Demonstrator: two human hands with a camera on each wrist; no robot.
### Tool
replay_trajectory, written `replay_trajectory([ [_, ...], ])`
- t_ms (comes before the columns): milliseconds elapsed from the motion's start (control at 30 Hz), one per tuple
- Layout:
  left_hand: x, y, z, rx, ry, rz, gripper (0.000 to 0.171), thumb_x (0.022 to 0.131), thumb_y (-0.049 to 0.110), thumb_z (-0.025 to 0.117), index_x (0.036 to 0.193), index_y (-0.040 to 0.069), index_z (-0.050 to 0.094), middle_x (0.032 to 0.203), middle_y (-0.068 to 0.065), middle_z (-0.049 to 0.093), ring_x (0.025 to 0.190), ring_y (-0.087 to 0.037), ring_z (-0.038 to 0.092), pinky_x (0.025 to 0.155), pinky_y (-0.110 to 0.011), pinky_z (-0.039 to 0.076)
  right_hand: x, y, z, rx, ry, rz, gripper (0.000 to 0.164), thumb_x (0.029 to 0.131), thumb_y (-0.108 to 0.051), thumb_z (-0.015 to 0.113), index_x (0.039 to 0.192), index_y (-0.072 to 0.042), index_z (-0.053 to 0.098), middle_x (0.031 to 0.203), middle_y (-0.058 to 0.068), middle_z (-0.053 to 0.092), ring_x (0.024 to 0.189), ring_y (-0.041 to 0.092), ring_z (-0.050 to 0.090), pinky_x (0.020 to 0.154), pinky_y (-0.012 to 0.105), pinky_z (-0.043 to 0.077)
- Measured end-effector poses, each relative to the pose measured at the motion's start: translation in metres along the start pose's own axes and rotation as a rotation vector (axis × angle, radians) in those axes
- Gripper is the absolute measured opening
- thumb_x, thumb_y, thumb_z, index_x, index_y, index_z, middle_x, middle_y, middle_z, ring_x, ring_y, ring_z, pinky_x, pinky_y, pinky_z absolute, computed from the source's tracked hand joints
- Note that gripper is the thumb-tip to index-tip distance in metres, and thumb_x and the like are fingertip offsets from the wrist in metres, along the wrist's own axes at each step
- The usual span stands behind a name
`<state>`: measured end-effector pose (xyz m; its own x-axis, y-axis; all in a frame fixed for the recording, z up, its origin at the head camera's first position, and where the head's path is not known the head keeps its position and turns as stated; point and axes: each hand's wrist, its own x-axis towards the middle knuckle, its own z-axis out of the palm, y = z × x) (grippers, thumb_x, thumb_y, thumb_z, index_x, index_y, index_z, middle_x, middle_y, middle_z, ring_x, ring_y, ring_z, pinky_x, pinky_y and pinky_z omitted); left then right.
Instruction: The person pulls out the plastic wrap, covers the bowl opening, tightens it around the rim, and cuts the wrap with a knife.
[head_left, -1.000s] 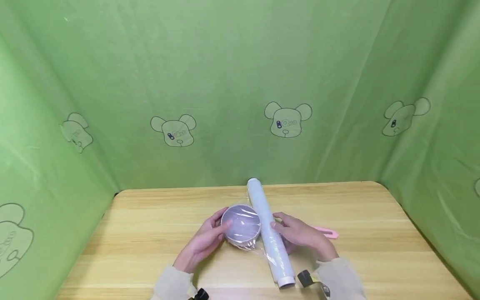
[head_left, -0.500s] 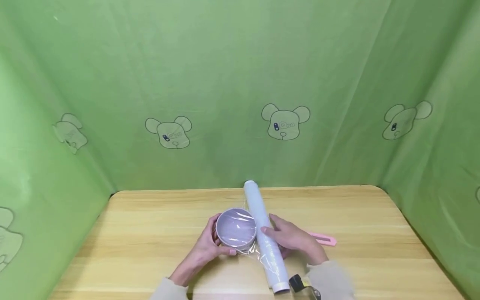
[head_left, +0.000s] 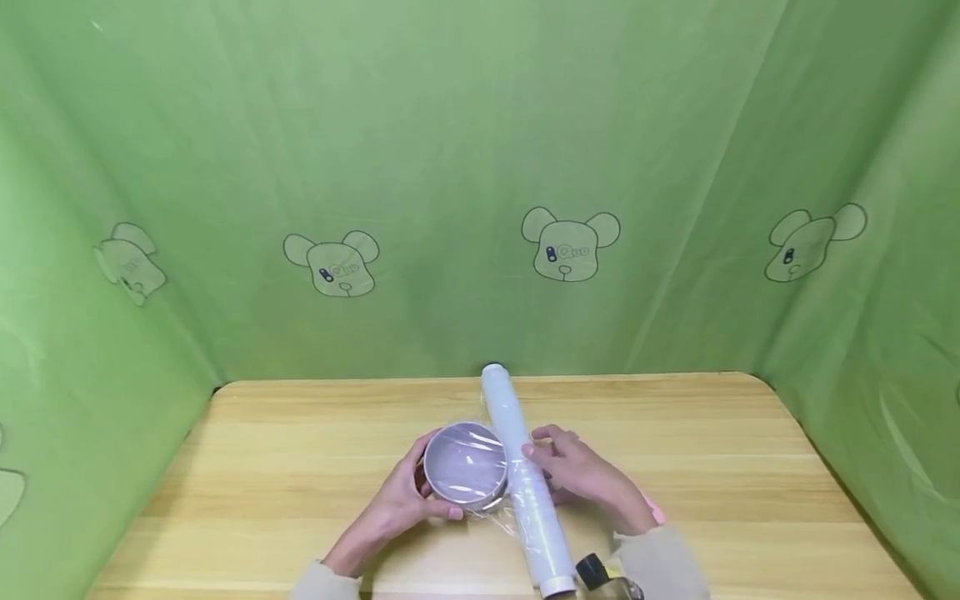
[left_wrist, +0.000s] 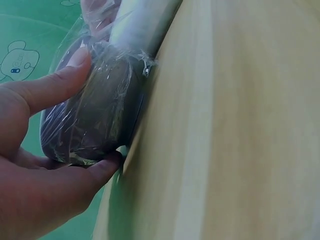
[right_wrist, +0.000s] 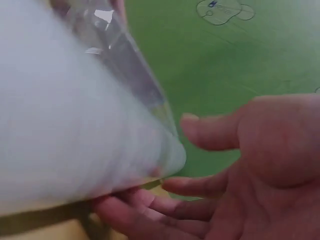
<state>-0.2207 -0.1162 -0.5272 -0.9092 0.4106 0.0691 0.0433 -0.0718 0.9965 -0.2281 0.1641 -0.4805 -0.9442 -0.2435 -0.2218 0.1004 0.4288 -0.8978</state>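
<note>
A pale bowl (head_left: 467,467) with clear cling film stretched over its top sits tilted on the table. My left hand (head_left: 401,496) grips its left side, thumb at the near edge; in the left wrist view the bowl (left_wrist: 95,105) shows wrinkled film down its wall. Against the bowl's right side lies a long roll of cling film (head_left: 536,517), and film runs between the two. At the roll's right side is my right hand (head_left: 588,471). In the right wrist view its thumb (right_wrist: 210,131) stands apart from the roll (right_wrist: 75,125), with extended fingers low beside it.
A pink cutter (head_left: 654,507) lies mostly hidden behind the right forearm. The wooden table (head_left: 300,450) is bounded at the back and sides by green cloth walls (head_left: 435,333) printed with bear heads.
In the head view, bowl, roll and hands shift slightly left and down. My left thumb has moved from the film over the bowl to its near edge. My right fingers have loosened on the roll.
</note>
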Motion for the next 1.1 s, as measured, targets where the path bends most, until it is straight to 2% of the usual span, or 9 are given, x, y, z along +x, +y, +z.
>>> replay_trajectory([
  [67,0.0,0.002,-0.002,0.007,-0.006,-0.005,0.113,0.063,-0.016,0.086,0.157,-0.002,0.026,0.153,-0.028,0.038,0.142,-0.046,0.039,0.112,-0.027,0.041,0.001,0.0,0.002,0.027,0.0,0.01,0.057,0.104,-0.017,0.057,0.148,0.013,0.036,0.111,0.023,0.061,0.084,0.028,0.066,0.063,0.043,0.063],
  [167,-0.001,0.003,-0.003,0.01,-0.022,-0.01,0.114,0.063,-0.015,0.086,0.158,-0.002,0.024,0.154,-0.029,0.037,0.142,-0.046,0.038,0.113,-0.026,0.041,0.001,0.001,0.004,0.002,-0.026,0.012,0.059,0.105,-0.016,0.055,0.15,0.015,0.032,0.107,0.021,0.065,0.079,0.026,0.066,0.06,0.042,0.063],
  [333,-0.001,0.003,-0.005,0.004,-0.029,-0.026,0.115,0.063,-0.017,0.086,0.158,-0.001,0.025,0.153,-0.029,0.038,0.14,-0.046,0.041,0.112,-0.025,0.042,0.0,0.002,0.004,0.004,-0.052,0.052,0.051,0.104,-0.018,0.056,0.144,0.012,0.044,0.1,0.016,0.063,0.078,0.026,0.064,0.062,0.042,0.062],
  [533,-0.001,0.0,-0.006,0.005,-0.028,-0.031,0.116,0.062,-0.016,0.086,0.159,-0.001,0.024,0.153,-0.029,0.038,0.139,-0.045,0.041,0.112,-0.025,0.042,-0.002,-0.001,0.005,0.053,-0.001,0.059,0.051,0.1,-0.021,0.066,0.134,0.012,0.048,0.101,0.016,0.064,0.08,0.026,0.066,0.064,0.041,0.063],
  [733,0.0,-0.001,-0.004,0.018,-0.038,-0.021,0.115,0.063,-0.015,0.086,0.158,-0.001,0.024,0.153,-0.029,0.039,0.139,-0.045,0.042,0.112,-0.025,0.041,-0.003,0.002,0.005,0.111,0.008,0.047,0.059,0.097,-0.017,0.069,0.138,0.016,0.042,0.104,0.018,0.065,0.08,0.026,0.068,0.064,0.042,0.064],
  [900,0.0,-0.001,-0.004,0.025,-0.051,-0.022,0.114,0.063,-0.015,0.086,0.158,0.0,0.026,0.154,-0.028,0.038,0.14,-0.046,0.041,0.113,-0.027,0.041,0.0,0.011,0.001,0.15,-0.041,0.05,0.072,0.096,-0.018,0.07,0.147,0.018,0.032,0.11,0.02,0.065,0.086,0.026,0.068,0.068,0.044,0.064],
  [1100,0.0,0.0,-0.007,0.028,-0.058,-0.018,0.113,0.062,-0.015,0.086,0.157,-0.001,0.027,0.154,-0.029,0.037,0.14,-0.046,0.04,0.113,-0.028,0.041,0.0,0.012,-0.001,0.177,-0.108,0.033,0.068,0.098,-0.02,0.068,0.143,0.02,0.036,0.111,0.019,0.066,0.09,0.026,0.068,0.072,0.044,0.064],
])
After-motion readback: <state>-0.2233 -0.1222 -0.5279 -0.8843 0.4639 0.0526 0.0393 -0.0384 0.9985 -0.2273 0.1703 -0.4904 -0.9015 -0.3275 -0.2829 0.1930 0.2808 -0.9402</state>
